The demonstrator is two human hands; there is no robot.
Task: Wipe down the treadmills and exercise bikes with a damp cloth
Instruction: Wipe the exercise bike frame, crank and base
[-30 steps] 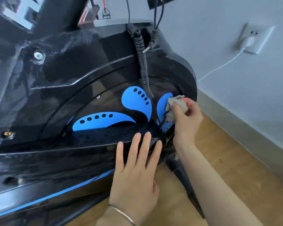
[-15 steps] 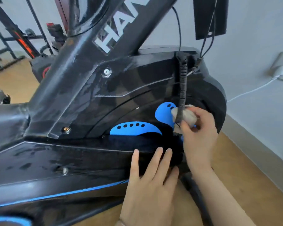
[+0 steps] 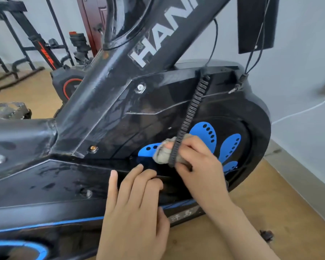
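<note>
Now at the flywheel housing, cloth wadded in our right hand

Down at the side of the black exercise bike [image 3: 120, 113], our right hand [image 3: 199, 162] has its fingers curled round a bunched grey cloth [image 3: 162, 154]. It presses the cloth against the glossy housing, right at the blue petal decals [image 3: 204, 136]. Our left hand [image 3: 135, 209] lies on the lower panel, fingers nearly straight and holding nothing, bracing us.

We judge the cloth soft, light and limp. It will take any shape, so it is best kept wadded in the palm with the fingertips behind it to make a firm pad. The bike looks heavy and rigid and should not shift under a wipe. Its shell looks slick and shows damp-looking streaks, so a hand leaning on it could slide.

A ribbed coiled cable [image 3: 192, 113] hangs slantwise across the housing and crosses in front of the cloth and our right fingers. It looks springy and the cloth could snag on it, so we would work beneath it or lift it aside rather than drag at it.

Round about us is a wood-look floor [image 3: 251, 212] with a dark scrap [image 3: 266, 235] lying on it. A pale wall [image 3: 298, 72] stands close behind the flywheel, with a white cord [image 3: 298, 112] running across it. A pedal [image 3: 9, 109] shows at far left, and another bike [image 3: 69, 85] with a red-ringed wheel stands farther back near a dark red door [image 3: 90, 25].
</note>
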